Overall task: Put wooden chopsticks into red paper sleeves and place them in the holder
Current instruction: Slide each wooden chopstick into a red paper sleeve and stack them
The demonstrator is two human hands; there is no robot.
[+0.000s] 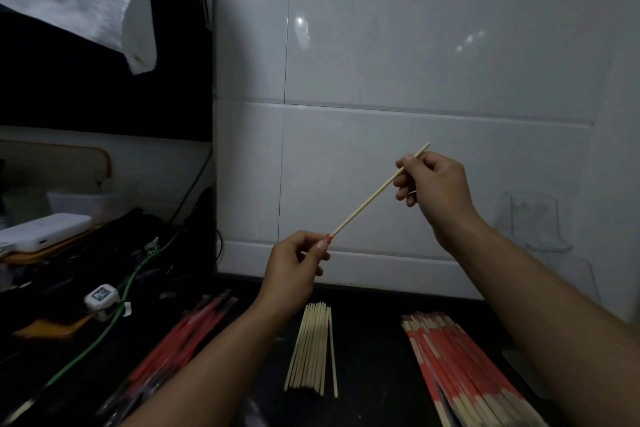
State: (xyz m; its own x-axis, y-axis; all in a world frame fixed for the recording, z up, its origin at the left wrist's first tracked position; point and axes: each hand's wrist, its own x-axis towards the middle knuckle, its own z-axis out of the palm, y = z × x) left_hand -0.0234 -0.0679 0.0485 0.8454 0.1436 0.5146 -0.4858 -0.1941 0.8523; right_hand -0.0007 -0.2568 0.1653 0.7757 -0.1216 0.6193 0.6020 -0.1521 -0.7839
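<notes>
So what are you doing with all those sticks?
A person is sliding a wooden chopstick into a red paper sleeve. The right hand pinches the chopstick near its top end, and the left hand pinches the sleeve at its lower tip; only a bit of red shows there. On the dark counter below lie bare chopsticks in the middle, empty red sleeves on the left and finished sleeved ones on the right.

My left hand [296, 265] hides nearly all of the red sleeve [327, 237]; only its mouth shows at my fingertips. Below my grip, the sleeved chopsticks [464, 371] and empty sleeves [180, 340] run off the bottom edge.
</notes>
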